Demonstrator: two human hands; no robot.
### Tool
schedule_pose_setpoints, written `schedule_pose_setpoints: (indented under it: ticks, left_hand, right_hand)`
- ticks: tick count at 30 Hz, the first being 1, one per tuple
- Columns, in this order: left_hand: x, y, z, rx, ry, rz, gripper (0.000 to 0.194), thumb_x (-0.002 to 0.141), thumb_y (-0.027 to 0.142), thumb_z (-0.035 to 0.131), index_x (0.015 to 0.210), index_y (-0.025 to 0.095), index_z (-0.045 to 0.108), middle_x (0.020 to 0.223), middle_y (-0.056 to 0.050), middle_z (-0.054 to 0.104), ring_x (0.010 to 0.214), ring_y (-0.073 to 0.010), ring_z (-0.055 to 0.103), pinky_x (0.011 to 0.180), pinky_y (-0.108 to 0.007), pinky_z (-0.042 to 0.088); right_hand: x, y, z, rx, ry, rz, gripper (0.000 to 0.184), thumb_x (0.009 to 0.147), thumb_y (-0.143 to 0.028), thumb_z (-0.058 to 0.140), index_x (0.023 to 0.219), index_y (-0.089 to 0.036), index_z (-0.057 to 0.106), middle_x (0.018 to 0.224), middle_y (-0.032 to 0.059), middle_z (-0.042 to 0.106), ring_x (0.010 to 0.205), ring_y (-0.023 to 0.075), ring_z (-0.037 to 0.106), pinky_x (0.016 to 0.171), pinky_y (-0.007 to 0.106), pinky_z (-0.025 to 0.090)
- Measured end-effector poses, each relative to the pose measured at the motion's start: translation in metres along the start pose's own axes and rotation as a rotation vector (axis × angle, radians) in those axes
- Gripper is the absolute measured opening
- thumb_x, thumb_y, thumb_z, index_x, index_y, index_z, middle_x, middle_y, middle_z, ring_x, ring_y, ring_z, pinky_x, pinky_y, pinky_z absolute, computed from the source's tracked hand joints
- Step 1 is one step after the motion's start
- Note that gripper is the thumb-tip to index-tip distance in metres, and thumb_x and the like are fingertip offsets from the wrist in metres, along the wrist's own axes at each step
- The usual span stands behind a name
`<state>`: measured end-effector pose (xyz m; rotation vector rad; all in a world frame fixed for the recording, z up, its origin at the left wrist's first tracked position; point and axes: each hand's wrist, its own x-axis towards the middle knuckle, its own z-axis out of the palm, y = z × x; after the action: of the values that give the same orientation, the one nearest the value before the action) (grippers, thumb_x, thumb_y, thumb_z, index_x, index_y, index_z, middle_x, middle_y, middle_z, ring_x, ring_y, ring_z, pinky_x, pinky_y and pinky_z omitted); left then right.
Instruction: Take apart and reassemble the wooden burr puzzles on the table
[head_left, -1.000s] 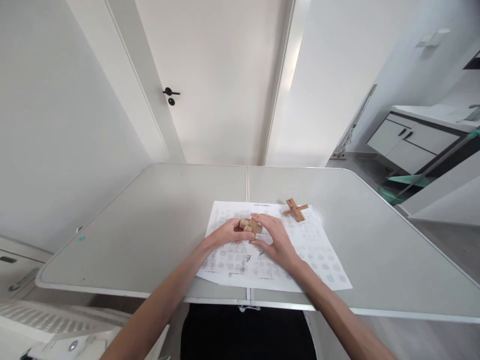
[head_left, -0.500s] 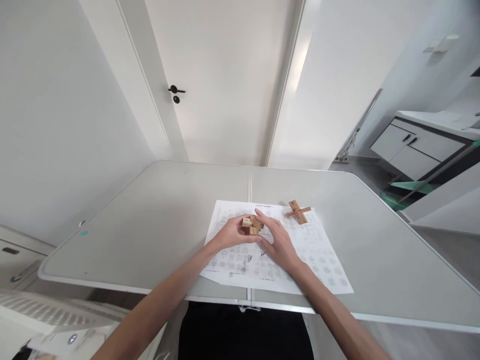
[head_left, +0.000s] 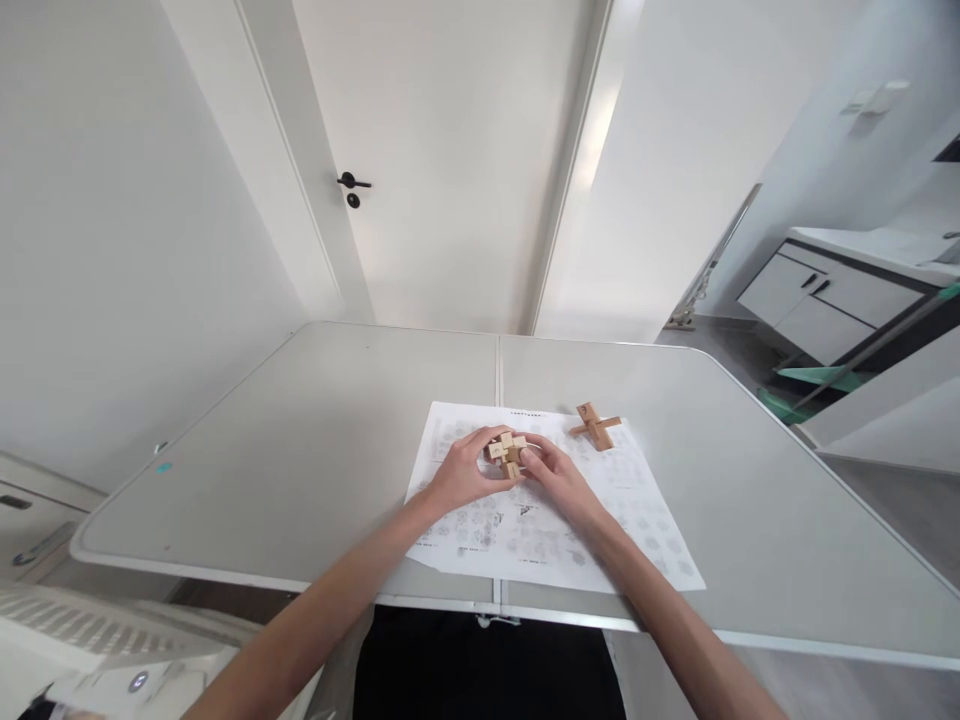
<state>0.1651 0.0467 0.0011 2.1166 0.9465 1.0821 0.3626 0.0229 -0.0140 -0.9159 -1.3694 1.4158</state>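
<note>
A light wooden burr puzzle [head_left: 507, 452] made of interlocking blocks is between my two hands, above the printed sheet. My left hand [head_left: 463, 474] curls around its left side, fingers behind and thumb along the front edge. On the other side my right hand [head_left: 556, 474] grips it, the thumb pressed on a right-hand block. Dark printed marks show on some block faces. Parts of the puzzle are covered by my fingers. Farther right, a second cluster of darker wooden pieces [head_left: 598, 428], crossed together, rests at the sheet's upper right edge.
The white paper sheet [head_left: 637, 520] with rows of printed diagrams lies on a grey folding table [head_left: 360, 430] with a centre seam. Beyond the table stands a white door [head_left: 450, 200] with a black handle. A white appliance [head_left: 112, 650] is at lower left.
My right hand has shifted its grip, its thumb now on the puzzle's right side. The puzzle is turned slightly, and more of its block faces show. The darker pieces stay put.
</note>
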Motion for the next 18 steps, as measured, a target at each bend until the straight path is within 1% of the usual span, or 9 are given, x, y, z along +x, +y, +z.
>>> schedule_pose_setpoints:
  ticks: [2,5,7,9,13,16,18]
  left_hand:
    - [0.0,0.001,0.0,0.005,-0.042,-0.003,0.057,0.079,0.039,0.084,0.13,0.027,0.062,0.122,-0.009,0.071,0.109,-0.0274,0.067,0.098,-0.042,0.052]
    - [-0.001,0.001,-0.001,0.015,-0.094,0.013,0.053,0.078,0.038,0.084,0.126,0.027,0.065,0.12,-0.008,0.07,0.107,-0.0276,0.066,0.095,-0.041,0.052]
    - [-0.001,0.0,-0.002,0.018,-0.099,0.039,0.052,0.08,0.037,0.082,0.128,0.027,0.064,0.119,-0.008,0.069,0.106,-0.0268,0.066,0.093,-0.04,0.053]
    - [0.0,0.0,-0.003,0.023,-0.082,0.05,0.053,0.081,0.037,0.082,0.13,0.028,0.063,0.119,-0.008,0.069,0.105,-0.0262,0.066,0.093,-0.039,0.053]
    - [0.003,-0.001,-0.003,0.038,-0.034,0.006,0.058,0.079,0.038,0.084,0.131,0.029,0.063,0.121,-0.008,0.068,0.104,-0.0261,0.066,0.092,-0.038,0.052]
    - [0.003,-0.002,-0.003,0.028,-0.031,-0.004,0.059,0.077,0.038,0.086,0.131,0.029,0.063,0.121,-0.008,0.067,0.101,-0.0256,0.066,0.091,-0.037,0.053]
    - [0.003,-0.002,-0.003,0.022,-0.045,0.006,0.058,0.079,0.036,0.085,0.132,0.03,0.063,0.12,-0.007,0.067,0.099,-0.0241,0.066,0.089,-0.036,0.053]
  right_hand:
    - [-0.001,0.0,-0.001,-0.014,-0.008,0.003,0.051,0.094,-0.059,0.065,0.131,-0.025,0.06,0.113,0.0108,0.078,0.107,0.029,0.074,0.101,0.05,0.056]
    - [-0.001,0.002,-0.003,-0.043,-0.01,0.024,0.054,0.089,-0.06,0.071,0.128,-0.024,0.061,0.113,0.0111,0.078,0.106,0.0299,0.074,0.096,0.049,0.057]
    - [-0.001,0.004,-0.004,-0.056,-0.006,0.017,0.054,0.088,-0.058,0.073,0.127,-0.024,0.06,0.112,0.0099,0.078,0.104,0.0292,0.074,0.093,0.047,0.058]
    - [-0.001,0.005,-0.003,-0.05,0.001,-0.015,0.052,0.089,-0.059,0.071,0.128,-0.026,0.059,0.109,0.0081,0.078,0.101,0.028,0.074,0.092,0.046,0.058]
    - [0.0,0.005,0.0,-0.021,0.038,-0.062,0.044,0.1,-0.061,0.052,0.129,-0.028,0.06,0.115,0.0069,0.075,0.103,0.0254,0.074,0.098,0.046,0.057]
    - [0.002,0.008,0.0,-0.059,0.046,-0.079,0.042,0.1,-0.059,0.055,0.127,-0.028,0.061,0.113,0.006,0.075,0.1,0.0248,0.074,0.096,0.044,0.058]
    - [0.003,0.011,-0.001,-0.102,0.06,-0.091,0.038,0.099,-0.058,0.056,0.117,-0.026,0.064,0.108,0.0059,0.075,0.098,0.025,0.073,0.094,0.044,0.058]
